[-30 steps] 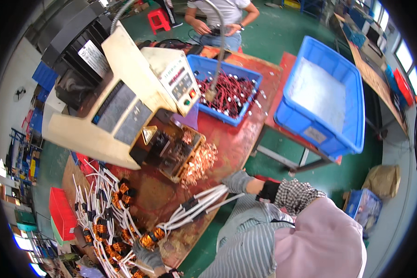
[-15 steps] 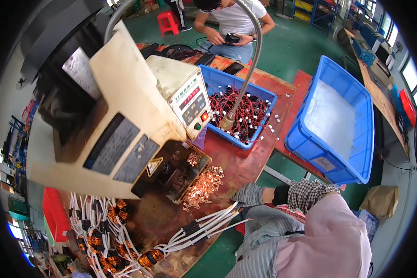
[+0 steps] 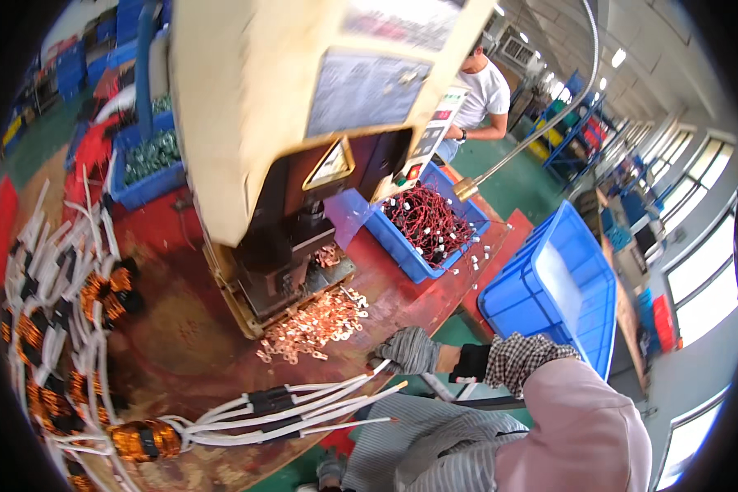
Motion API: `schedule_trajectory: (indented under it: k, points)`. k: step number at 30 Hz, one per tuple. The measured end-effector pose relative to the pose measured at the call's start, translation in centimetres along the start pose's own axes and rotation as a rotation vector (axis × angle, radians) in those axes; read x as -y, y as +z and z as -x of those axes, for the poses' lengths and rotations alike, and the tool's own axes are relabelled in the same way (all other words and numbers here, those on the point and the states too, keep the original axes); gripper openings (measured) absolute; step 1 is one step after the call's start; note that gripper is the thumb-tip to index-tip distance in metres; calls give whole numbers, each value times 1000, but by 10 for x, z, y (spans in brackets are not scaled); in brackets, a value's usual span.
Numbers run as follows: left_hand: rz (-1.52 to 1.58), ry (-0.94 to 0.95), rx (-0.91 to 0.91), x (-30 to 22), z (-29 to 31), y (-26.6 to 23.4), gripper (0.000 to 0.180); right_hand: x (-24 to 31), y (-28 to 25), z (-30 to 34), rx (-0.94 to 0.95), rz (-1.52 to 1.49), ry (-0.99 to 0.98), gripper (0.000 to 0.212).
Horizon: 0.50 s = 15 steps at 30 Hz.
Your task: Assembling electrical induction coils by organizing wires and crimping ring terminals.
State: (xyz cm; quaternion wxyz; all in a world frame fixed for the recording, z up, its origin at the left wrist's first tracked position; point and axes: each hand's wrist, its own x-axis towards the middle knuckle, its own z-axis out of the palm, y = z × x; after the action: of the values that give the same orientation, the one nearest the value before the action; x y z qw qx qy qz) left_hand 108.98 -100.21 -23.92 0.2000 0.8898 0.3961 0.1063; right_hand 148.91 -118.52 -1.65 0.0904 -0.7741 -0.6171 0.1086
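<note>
My right hand (image 3: 414, 351), in a grey knitted glove, is closed on the tip of a white wire (image 3: 348, 383) at the bench's front edge. This wire belongs to a bundle running from a coil (image 3: 143, 440) wound with copper wire; black sleeves wrap the bundle. Other wire ends reach past the edge, near my apron (image 3: 443, 430). A small grey gloved shape at the lower edge looks like my left hand (image 3: 332, 466); its fingers are too unclear to read. Loose copper terminals (image 3: 316, 324) lie piled just beyond my right hand, before a cream press machine (image 3: 262, 107).
More coils with white wires (image 3: 57, 328) crowd the left side. Behind the press, a blue bin (image 3: 430, 261) holds red-and-black leads, under a flexible metal hose (image 3: 533, 135). A larger blue crate (image 3: 541, 299) stands at the right. A co-worker (image 3: 484, 98) is at the back.
My view has swung leftward and tilted, so the press appears more upright and closer to the middle. My right hand keeps hold of the white wire. The grey gloved shape has come into view.
</note>
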Motion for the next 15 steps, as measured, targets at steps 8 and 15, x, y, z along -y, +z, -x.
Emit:
schedule_trajectory:
  k: [8,15]
  points:
    - [229,-58,21,-41,40,123,44,9,6,-1,-72,55,89,21]
    - [298,-49,50,-36,57,125,38,8,8,-1,-52,74,97,18]
